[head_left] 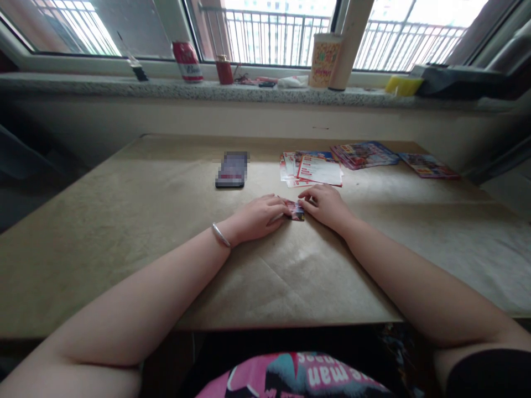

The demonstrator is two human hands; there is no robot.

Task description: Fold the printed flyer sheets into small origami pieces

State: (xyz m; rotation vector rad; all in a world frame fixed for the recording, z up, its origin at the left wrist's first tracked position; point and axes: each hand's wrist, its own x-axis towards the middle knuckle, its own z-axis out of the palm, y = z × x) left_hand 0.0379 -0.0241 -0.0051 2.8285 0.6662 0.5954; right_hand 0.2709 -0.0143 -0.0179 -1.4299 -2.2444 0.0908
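Observation:
A small, colourful printed paper (296,211), which looks folded, lies on the table between my two hands. My left hand (264,216), with a silver bangle at the wrist, presses its closed fingers on the left side of this paper. At the right edge, my right hand (326,205) has its thumb and curled fingers on it. The fingers cover both sides of the paper, so its full shape is hidden. Just beyond my right hand lies a loose pile of white-and-red printed sheets (319,169).
A phone (232,169) with a blurred screen lies beyond my left hand. Glossy leaflets (367,153) and another printed stack (429,165) lie at the table's (124,232) back right. The windowsill (257,93) holds a can (187,62), a paper cup (324,61) and a yellow sponge-like block (403,85).

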